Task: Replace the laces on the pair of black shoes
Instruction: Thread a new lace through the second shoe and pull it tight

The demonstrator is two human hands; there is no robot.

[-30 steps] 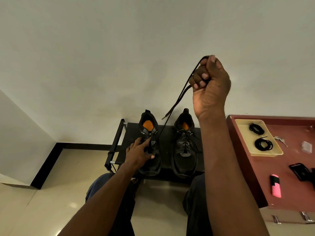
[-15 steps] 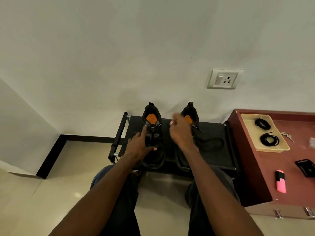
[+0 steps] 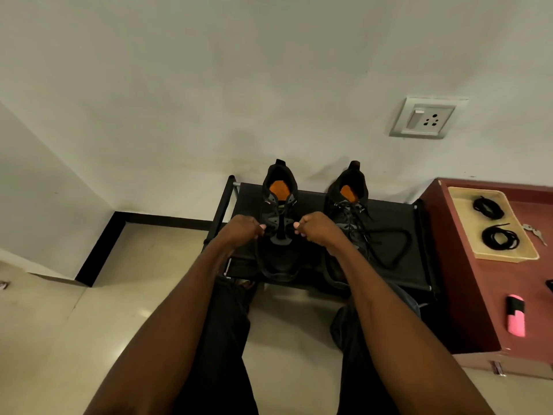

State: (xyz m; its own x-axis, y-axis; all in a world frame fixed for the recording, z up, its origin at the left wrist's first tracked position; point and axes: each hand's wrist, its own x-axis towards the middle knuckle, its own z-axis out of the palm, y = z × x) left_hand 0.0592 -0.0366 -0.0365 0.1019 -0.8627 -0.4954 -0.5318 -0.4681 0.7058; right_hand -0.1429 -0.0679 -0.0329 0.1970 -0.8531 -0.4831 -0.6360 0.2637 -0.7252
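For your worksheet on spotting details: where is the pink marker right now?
In the head view, the pink marker lies at the right on the red-brown cabinet, nearer the camera than the tray of coiled laces.

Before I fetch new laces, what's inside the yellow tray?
Two coiled black laces lie inside the tray, apart from each other. Nothing else shows there; whatever lies beneath the coils is covered.

Two bare forearms without sleeves, watch or rings run up from the lower edge of the frame to the left hand [image 3: 244, 229] and right hand [image 3: 318, 230], fingernails pale, and below them at lower centre both legs wear dark trousers [image 3: 227, 339].
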